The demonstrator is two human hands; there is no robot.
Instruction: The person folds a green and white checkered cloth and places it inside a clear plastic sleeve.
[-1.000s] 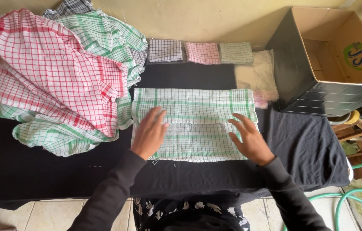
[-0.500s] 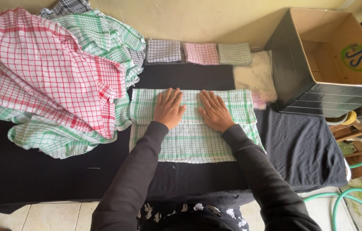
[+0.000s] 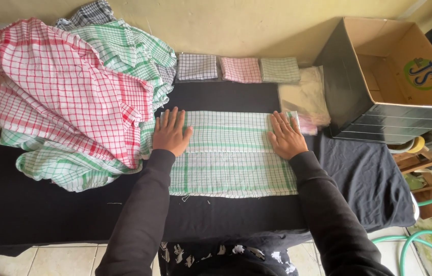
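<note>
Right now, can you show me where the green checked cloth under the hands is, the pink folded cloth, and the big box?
green checked cloth (image 3: 231, 171), head view, on its flat lower half.
pink folded cloth (image 3: 240, 69), head view, on its top face.
cardboard box (image 3: 379, 61), head view, on its inner wall.

Only real package here is the open cardboard box (image 3: 400, 82) at the far right of the worktop (image 3: 47, 214): dark outside walls, plain brown inside, tipped so the opening faces the camera. There's a round green-and-blue logo label (image 3: 423, 73) on its inner wall. Just left of it lies a clear plastic bag (image 3: 305, 94), flat and pale.
</note>
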